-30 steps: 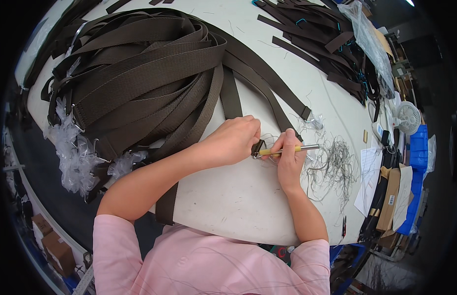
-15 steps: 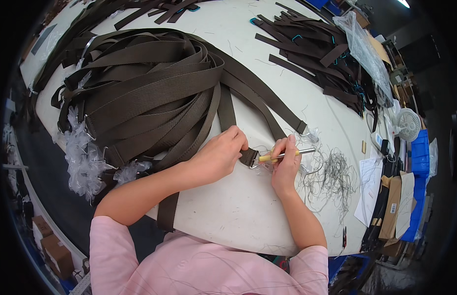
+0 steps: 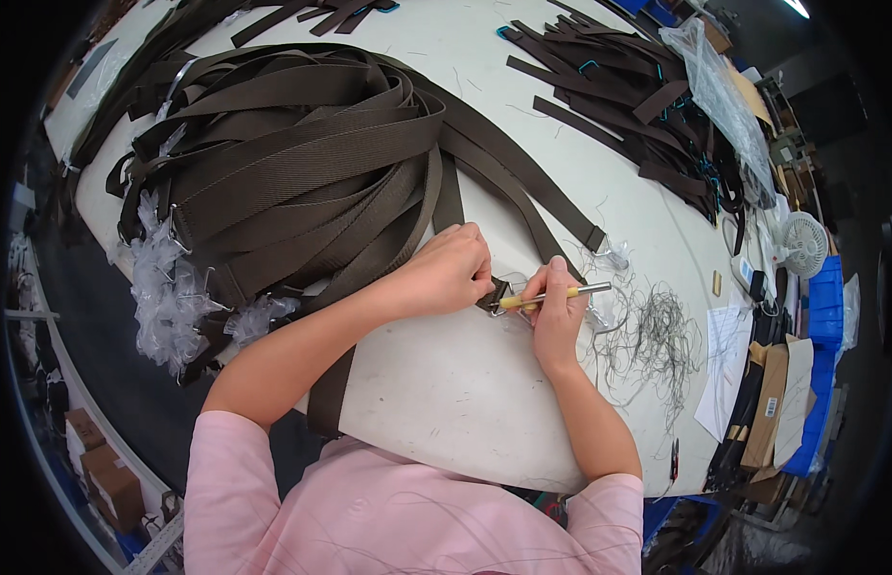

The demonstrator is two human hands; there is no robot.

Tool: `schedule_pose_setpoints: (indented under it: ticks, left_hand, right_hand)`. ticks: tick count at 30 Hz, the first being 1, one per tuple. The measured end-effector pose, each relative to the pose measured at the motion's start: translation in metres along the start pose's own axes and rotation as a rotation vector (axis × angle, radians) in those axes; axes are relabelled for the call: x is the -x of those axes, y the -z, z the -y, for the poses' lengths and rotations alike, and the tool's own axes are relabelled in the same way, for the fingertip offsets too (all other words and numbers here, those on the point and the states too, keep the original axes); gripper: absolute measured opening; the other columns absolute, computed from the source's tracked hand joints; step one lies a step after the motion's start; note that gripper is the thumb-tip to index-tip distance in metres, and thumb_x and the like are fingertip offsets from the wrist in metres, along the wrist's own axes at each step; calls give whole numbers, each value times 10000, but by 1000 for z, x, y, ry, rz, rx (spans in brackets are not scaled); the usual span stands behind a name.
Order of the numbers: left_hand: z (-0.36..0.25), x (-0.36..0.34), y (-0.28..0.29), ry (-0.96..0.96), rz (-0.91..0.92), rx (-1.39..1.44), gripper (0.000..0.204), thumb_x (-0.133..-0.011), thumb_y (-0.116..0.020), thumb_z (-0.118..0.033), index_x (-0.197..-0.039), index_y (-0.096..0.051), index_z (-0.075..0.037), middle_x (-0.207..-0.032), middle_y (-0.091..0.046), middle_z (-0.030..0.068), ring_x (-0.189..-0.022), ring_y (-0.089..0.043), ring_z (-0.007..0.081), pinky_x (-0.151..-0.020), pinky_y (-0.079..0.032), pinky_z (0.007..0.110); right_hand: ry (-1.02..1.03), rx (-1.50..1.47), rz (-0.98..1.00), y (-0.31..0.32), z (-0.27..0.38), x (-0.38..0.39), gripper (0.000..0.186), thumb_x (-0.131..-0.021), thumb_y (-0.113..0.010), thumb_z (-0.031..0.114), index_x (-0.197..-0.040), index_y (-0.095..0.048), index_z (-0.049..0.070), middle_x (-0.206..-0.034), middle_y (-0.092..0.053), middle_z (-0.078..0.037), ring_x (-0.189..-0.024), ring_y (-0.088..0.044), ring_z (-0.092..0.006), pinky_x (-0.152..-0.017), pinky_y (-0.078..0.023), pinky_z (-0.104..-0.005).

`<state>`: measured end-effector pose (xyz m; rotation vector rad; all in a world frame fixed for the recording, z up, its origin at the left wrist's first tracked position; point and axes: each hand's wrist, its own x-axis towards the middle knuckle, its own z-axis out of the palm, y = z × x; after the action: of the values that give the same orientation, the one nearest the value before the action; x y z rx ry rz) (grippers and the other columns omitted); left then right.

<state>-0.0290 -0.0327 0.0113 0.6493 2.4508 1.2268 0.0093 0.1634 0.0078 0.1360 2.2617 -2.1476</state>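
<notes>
My left hand (image 3: 452, 273) is closed, pinching at a dark olive webbing strap end (image 3: 491, 297) that has a metal buckle. My right hand (image 3: 556, 316) grips a thin tool (image 3: 515, 302) with a yellow handle and a silver rod, its yellow end at the buckle; the exact contact is too small to tell. A large heap of olive straps (image 3: 292, 163) lies beyond my left arm, with clear plastic wrapping (image 3: 158, 287) round metal hardware at its near ends. Loose dark threads (image 3: 657, 326) lie tangled right of my right hand.
Darker straps with teal buckles (image 3: 609, 96) and a clear plastic bag (image 3: 714, 86) lie at the back right of the white table (image 3: 436, 402). Paper sheets (image 3: 724, 364), a white fan (image 3: 805, 240), cardboard (image 3: 772, 402), blue bins (image 3: 825, 297) and scissors (image 3: 674, 460) line the right side.
My left hand shifted toward me and back up again beside the strap end. My right hand stays on the tool at the buckle. The whole view has shifted slightly.
</notes>
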Motion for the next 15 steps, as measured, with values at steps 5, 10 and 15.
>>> schedule_pose_setpoints:
  ticks: [5,10,15]
  left_hand:
    - [0,-1,-1,14,5,19,153,-884,-721,-143,-807,-649,-32,-1072,-588,85,-1060,-552,248,-878,-454,361]
    - [0,-1,-1,13,12,30,157,-889,-714,-146,-819,-647,-23,-1079,-587,88,-1070,-547,249,-880,-454,363]
    - [-2,-1,-1,45,16,36,156,-889,-711,-145,-826,-648,-18,-1086,-587,94,-1078,-546,255,-884,-455,363]
  right_hand:
    - [28,25,26,-1,-4,-1,577,-1112,-411,362,-661,-556,33,-578,-535,-24,-519,-495,-79,-487,-359,-245]
    - [32,65,33,-2,-2,0,574,-1113,-408,362,-671,-560,30,-583,-539,-26,-518,-492,-79,-497,-361,-242]
    - [29,55,25,-3,-1,1,572,-1116,-410,365,-677,-559,30,-589,-546,-25,-521,-498,-74,-499,-364,-234]
